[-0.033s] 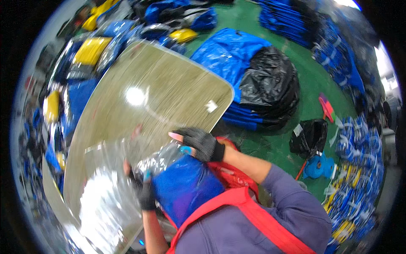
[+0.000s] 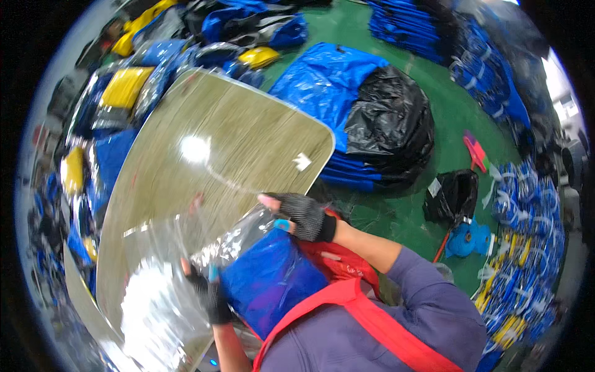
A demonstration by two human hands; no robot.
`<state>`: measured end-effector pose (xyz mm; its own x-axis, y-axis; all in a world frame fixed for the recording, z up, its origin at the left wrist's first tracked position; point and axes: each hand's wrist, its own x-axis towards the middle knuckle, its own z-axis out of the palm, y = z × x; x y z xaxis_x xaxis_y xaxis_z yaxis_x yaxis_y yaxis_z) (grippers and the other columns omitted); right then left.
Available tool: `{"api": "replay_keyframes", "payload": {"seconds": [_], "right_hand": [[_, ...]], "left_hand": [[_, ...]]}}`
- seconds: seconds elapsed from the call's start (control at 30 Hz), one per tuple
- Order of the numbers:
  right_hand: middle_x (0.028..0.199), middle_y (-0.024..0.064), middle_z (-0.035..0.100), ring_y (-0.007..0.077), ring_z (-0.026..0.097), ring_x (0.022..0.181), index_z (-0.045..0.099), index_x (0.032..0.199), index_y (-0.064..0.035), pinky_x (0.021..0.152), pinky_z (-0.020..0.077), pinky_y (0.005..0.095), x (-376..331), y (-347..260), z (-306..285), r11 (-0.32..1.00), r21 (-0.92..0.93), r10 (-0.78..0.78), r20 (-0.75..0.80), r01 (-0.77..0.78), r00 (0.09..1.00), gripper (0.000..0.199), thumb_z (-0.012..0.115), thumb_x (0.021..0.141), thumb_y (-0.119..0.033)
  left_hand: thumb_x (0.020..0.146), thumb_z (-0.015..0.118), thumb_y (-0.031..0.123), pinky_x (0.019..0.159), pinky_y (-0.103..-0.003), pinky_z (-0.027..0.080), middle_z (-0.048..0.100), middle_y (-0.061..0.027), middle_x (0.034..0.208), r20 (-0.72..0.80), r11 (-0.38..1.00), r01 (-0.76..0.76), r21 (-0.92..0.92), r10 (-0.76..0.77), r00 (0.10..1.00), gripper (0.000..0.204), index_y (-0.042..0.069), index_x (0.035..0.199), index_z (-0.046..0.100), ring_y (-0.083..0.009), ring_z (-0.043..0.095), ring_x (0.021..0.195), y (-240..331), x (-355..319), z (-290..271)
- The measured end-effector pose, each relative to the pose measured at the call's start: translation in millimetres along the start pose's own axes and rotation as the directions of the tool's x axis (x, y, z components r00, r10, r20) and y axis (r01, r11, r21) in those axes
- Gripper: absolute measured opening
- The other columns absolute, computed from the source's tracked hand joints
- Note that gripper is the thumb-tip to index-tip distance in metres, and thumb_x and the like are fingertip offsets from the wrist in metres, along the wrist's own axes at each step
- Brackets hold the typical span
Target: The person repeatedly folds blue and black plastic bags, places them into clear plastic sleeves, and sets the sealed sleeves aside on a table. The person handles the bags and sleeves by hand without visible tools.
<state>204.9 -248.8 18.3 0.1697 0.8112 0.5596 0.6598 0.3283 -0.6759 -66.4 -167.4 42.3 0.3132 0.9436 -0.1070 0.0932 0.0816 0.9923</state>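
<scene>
Has shifted right hand (image 2: 305, 217) slightly rightward; touches clear plastic film (image 2: 243, 234) by blue package (image 2: 273, 279) with it and left hand (image 2: 212, 296), spreading thumbs; cannot tell if pinching.

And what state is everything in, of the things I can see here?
Left hand: gloved
Right hand: gloved
Blue piece: under clear plastic; sealed or not, cannot tell
Shiny plastic heap: crumpled, on the table
Blue-and-black pile: stacked on the floor
Black bag: crumpled
Blue bundles: tied
</scene>
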Motion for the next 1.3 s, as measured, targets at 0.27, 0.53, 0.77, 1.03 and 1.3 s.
{"api": "replay_keyframes", "payload": {"seconds": [0.27,0.53,0.77,1.03,1.3], "right_hand": [[0.133,0.0208,0.051,0.0381,0.043,0.127,0.050,0.135,-0.0107,0.108,0.0320,0.0490,-157,340,-62,0.281,-0.706,0.585,-0.411,-0.650,0.699,0.053,0.057,0.087,-0.033],[0.148,0.0165,0.038,0.0382,0.037,0.134,0.046,0.136,-0.0060,0.109,0.0327,0.0473,-84,439,-167,0.221,-0.584,0.821,-0.321,-0.781,0.472,0.047,0.037,0.096,-0.030],[0.125,0.0213,0.055,0.0402,0.051,0.113,0.056,0.120,-0.0074,0.097,0.0400,0.0491,-132,376,-123,0.180,-0.753,0.565,-0.448,-0.633,0.693,0.043,0.041,0.093,-0.038],[0.094,0.0228,0.065,0.0411,0.062,0.086,0.064,0.112,-0.0111,0.071,0.0488,0.0494,115,254,-265,0.592,-0.578,0.169,-0.593,-0.562,0.788,0.040,0.043,0.096,-0.041],[0.084,0.0138,0.064,0.0319,0.062,0.074,0.067,0.114,-0.0120,0.067,0.0508,0.0376,59,-6,-257,0.775,-0.612,-0.133,0.084,0.157,0.988,0.033,0.060,0.087,-0.028]], "left_hand": [[0.094,0.054,0.031,0.089,-0.034,0.044,0.054,-0.0048,0.111,0.155,0.961,0.263,-0.087,-0.248,0.956,0.037,0.009,0.123,0.048,-0.0180,0.050,0.101,-43,77,-122],[0.098,0.044,0.027,0.108,-0.041,0.030,0.042,-0.0169,0.137,0.412,0.912,0.087,-0.401,0.095,0.906,0.049,0.005,0.141,0.034,-0.0277,0.035,0.131,68,156,-123],[0.094,0.056,0.037,0.083,-0.043,0.051,0.060,-0.0168,0.113,0.051,0.976,0.214,0.029,-0.216,0.975,0.062,0.002,0.140,0.034,-0.0286,0.061,0.100,2,15,-100],[0.095,0.054,0.023,0.078,-0.038,0.054,0.059,-0.0119,0.099,0.164,0.993,0.118,0.028,-0.121,0.979,0.046,-0.001,0.131,0.040,-0.0248,0.062,0.090,4,3,-81],[0.096,0.030,0.059,0.101,-0.056,0.040,0.049,-0.0197,0.135,0.275,0.762,0.319,-0.564,-0.192,0.942,0.064,0.008,0.132,0.044,-0.0384,0.049,0.122,22,73,-51]]}}
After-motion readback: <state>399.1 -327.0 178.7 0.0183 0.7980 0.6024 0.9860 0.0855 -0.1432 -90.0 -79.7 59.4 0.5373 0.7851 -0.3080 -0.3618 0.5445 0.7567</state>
